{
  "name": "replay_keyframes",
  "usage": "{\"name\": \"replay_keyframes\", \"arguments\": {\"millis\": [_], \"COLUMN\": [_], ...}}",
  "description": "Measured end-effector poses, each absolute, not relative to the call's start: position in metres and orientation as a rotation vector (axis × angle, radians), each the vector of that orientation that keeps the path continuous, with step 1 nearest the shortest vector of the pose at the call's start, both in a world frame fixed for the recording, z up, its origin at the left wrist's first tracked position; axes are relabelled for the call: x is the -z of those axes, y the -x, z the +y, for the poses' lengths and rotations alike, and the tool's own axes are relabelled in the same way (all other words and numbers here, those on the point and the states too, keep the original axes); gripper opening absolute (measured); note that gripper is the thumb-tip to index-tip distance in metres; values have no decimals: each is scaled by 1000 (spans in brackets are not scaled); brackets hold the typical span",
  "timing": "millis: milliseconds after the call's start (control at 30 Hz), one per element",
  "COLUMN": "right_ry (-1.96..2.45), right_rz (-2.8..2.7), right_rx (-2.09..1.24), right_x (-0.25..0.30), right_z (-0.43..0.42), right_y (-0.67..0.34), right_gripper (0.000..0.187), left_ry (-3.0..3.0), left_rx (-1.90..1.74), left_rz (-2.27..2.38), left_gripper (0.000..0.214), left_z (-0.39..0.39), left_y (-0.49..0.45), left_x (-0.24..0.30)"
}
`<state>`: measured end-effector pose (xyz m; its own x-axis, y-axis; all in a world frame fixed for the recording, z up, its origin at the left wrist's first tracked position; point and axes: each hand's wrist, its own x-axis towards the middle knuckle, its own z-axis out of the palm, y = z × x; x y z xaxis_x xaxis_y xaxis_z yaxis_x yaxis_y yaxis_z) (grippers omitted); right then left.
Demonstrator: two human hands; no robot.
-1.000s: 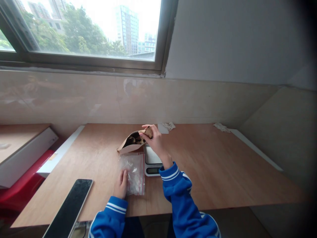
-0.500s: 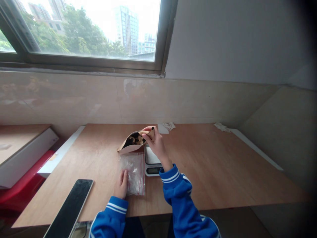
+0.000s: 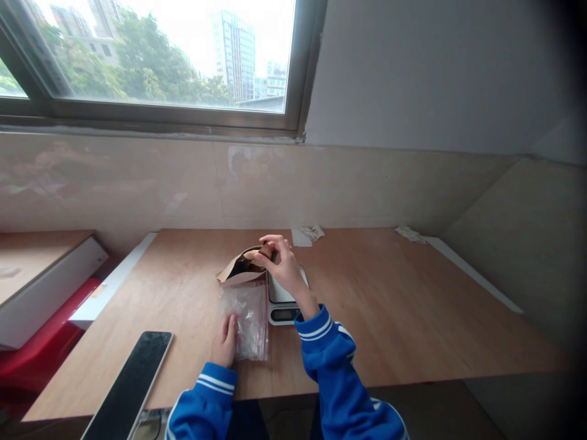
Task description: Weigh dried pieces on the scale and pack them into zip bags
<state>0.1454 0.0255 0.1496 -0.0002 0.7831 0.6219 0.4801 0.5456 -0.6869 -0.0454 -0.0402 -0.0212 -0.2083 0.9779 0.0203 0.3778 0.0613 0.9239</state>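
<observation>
My right hand (image 3: 283, 267) hovers over the mouth of an open brown paper pouch (image 3: 238, 271) that holds dark and tan dried pieces. Its fingers are pinched on one small brown piece (image 3: 266, 250). Under that wrist sits a small white digital scale (image 3: 283, 302). My left hand (image 3: 224, 340) lies flat on the wooden table (image 3: 403, 318), its fingers resting on the near left corner of a clear zip bag with a red seal strip (image 3: 247, 318). Both arms wear blue sleeves with white stripes.
A black phone (image 3: 131, 382) lies at the table's near left edge. White boards (image 3: 110, 281) and a red object (image 3: 41, 348) sit left of the table. Crumpled white scraps (image 3: 312, 232) lie by the tiled back wall under a window.
My right hand has dipped lower over the pouch's mouth with the piece still pinched. The left hand has stayed on the zip bag.
</observation>
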Motion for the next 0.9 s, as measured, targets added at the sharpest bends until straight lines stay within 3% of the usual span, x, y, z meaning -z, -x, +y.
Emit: {"name": "replay_keyframes", "arguments": {"millis": [267, 900], "right_ry": [1140, 1130], "right_rz": [-1652, -1650], "right_rx": [-161, -72], "right_x": [-150, -137], "right_z": [27, 30], "right_y": [-139, -137], "right_gripper": [13, 27], "left_ry": [-1343, -1383], "left_rx": [-1138, -1143], "left_rz": [1665, 1673], "left_gripper": [46, 48], "left_z": [-40, -40], "left_y": [45, 44], "left_x": [20, 16]}}
